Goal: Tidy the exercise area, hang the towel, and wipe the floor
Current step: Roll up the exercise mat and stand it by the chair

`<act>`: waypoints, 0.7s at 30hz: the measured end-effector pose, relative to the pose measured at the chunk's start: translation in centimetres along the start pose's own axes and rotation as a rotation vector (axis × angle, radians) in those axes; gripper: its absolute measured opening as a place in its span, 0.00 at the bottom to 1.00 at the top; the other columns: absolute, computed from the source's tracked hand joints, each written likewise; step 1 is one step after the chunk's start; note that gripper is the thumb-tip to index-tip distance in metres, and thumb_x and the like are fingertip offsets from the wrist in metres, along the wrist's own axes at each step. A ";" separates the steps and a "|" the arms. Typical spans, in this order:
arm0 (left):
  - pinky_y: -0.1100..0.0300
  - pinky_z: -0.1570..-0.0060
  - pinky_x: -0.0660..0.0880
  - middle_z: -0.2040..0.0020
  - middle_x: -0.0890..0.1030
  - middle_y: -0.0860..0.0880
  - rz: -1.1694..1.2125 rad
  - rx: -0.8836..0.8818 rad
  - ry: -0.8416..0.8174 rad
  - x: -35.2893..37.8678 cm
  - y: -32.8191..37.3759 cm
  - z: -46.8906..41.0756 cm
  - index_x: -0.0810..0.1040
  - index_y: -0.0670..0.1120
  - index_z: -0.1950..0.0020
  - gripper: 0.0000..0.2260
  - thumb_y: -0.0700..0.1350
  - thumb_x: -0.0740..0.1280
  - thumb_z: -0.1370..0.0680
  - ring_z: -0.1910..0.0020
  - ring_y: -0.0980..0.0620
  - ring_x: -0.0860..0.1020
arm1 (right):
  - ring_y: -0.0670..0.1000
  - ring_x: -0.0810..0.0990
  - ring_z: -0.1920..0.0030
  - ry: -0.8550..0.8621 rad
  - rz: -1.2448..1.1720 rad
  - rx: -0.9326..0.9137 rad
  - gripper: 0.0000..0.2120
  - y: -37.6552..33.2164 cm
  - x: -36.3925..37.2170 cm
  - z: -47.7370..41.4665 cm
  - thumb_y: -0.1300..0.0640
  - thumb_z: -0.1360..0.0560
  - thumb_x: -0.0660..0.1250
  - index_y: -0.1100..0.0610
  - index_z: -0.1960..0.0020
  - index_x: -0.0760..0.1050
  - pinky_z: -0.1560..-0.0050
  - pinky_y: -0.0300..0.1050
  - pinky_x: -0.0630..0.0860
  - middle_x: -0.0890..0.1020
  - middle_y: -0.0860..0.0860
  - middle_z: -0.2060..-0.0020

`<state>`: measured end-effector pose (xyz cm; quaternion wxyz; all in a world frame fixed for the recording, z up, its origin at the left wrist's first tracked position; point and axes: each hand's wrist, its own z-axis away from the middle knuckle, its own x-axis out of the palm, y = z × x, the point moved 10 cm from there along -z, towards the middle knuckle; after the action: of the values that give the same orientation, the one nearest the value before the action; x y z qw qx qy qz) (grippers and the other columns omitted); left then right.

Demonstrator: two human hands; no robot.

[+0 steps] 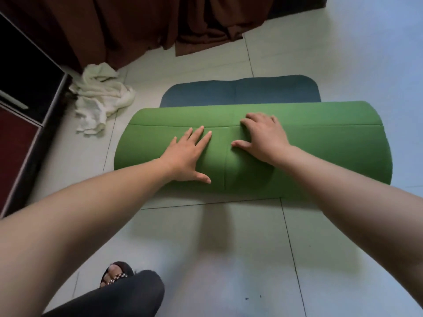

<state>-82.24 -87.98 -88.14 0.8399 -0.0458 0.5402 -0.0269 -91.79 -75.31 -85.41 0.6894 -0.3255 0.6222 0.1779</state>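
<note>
A thick green roll of exercise mat [320, 152] lies across the tiled floor in front of me. Beyond it a short unrolled end shows its blue face [240, 92] flat on the tiles. My left hand [187, 156] presses flat on top of the roll with fingers straight and spread. My right hand [263, 138] rests on the roll just to the right, its fingers bent over the top and the thumb pointing left. A crumpled white towel [100, 99] lies on the floor at the left, beyond the roll.
A dark cabinet [27, 92] stands along the left side. Brown curtains [148, 26] hang at the back and pool on the pale tiled floor [229, 248]. My knee in dark trousers [128, 296] and a sandalled foot [114, 273] are at the bottom left.
</note>
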 end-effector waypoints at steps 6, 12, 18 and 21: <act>0.43 0.28 0.57 0.22 0.45 0.48 -0.011 0.099 0.055 -1.9 -1.1 -3.3 0.40 0.51 0.23 0.56 0.74 0.66 0.39 0.24 0.44 0.48 | 0.54 0.54 0.26 -0.059 0.043 0.009 0.37 0.0 0.2 -0.2 0.34 0.26 0.56 0.56 0.27 0.57 0.27 0.59 0.51 0.57 0.53 0.25; 0.48 0.26 0.54 0.22 0.50 0.50 0.062 0.273 0.176 -4.3 -1.8 -6.4 0.46 0.53 0.23 0.47 0.71 0.64 0.33 0.24 0.46 0.51 | 0.52 0.44 0.24 -0.147 0.146 0.080 0.47 1.8 1.4 3.2 0.34 0.31 0.64 0.53 0.24 0.45 0.25 0.56 0.46 0.46 0.50 0.24; 0.42 0.27 0.52 0.22 0.52 0.51 0.200 0.304 0.228 -3.1 -2.7 -7.7 0.51 0.54 0.23 0.40 0.68 0.63 0.29 0.24 0.47 0.51 | 0.52 0.41 0.24 -0.223 0.139 0.243 0.55 0.8 2.6 1.1 0.33 0.38 0.70 0.51 0.24 0.43 0.26 0.60 0.45 0.43 0.47 0.24; 0.41 0.27 0.50 0.23 0.55 0.52 0.298 0.296 0.249 -2.5 -3.2 -7.5 0.54 0.55 0.24 0.36 0.66 0.62 0.27 0.24 0.49 0.51 | 0.52 0.44 0.24 -0.316 0.157 0.282 0.55 0.8 1.9 -0.4 0.34 0.38 0.71 0.50 0.24 0.44 0.26 0.60 0.49 0.45 0.47 0.24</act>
<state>-90.07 -91.27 -88.57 0.7590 0.1619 0.6305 0.0130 -92.30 -75.30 -87.45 0.8011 -0.1447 0.5484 0.1911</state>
